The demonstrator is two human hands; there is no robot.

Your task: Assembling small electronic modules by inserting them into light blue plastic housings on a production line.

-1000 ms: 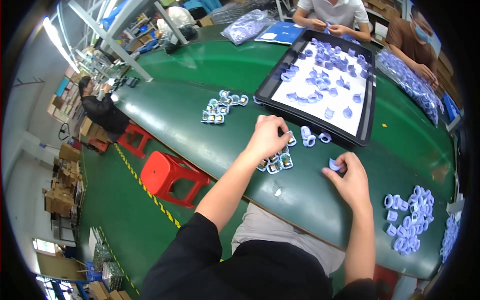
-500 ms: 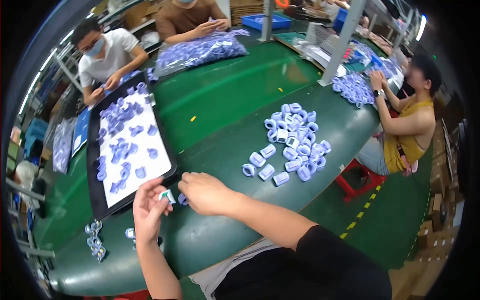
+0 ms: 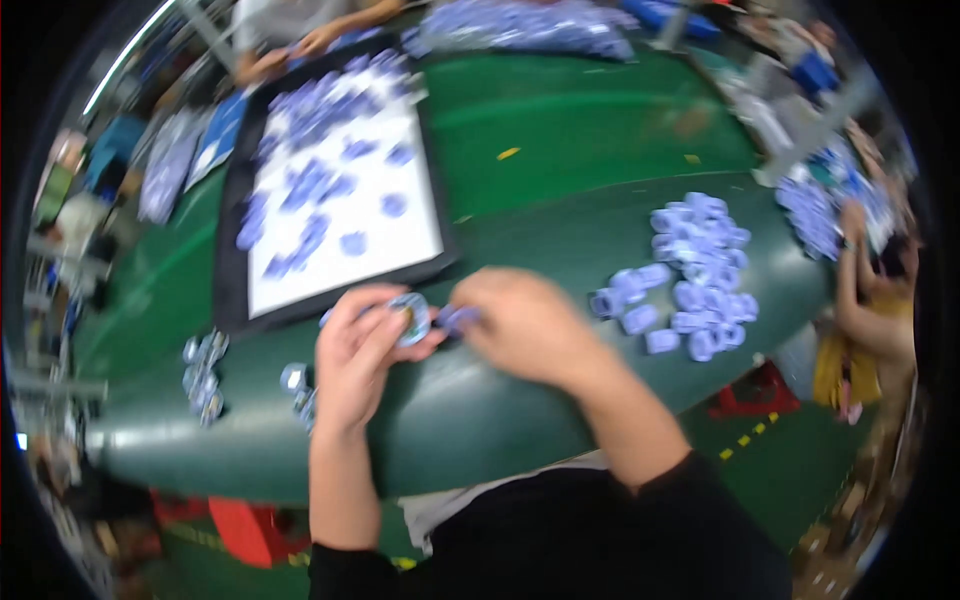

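My left hand (image 3: 352, 350) is closed on a small pale-blue rounded part (image 3: 412, 318) with something greenish inside, held between thumb and fingers. Right beside it, my right hand (image 3: 528, 325) pinches a small purple plastic piece (image 3: 457, 320), blurred by motion. Both hands are above the near part of the green table (image 3: 470, 420). Beyond my left hand lies a black tray (image 3: 232, 285) with a white lining, on which many loose purple pieces (image 3: 325, 185) are scattered. To the right is a heap of purple ring-shaped casings (image 3: 705, 265).
Small pale parts lie in two clusters (image 3: 205, 375) (image 3: 297, 382) left of my left arm. A clear bag of purple pieces (image 3: 520, 28) is at the far side. A co-worker's hands (image 3: 318, 40) are beyond the tray; another person in yellow (image 3: 850, 355) sits right, near a red stool (image 3: 755, 392).
The view has shifted, so the tray and heap appear higher and further right. My right hand now pinches a purple piece near the part in my left hand; earlier that piece was mostly hidden.
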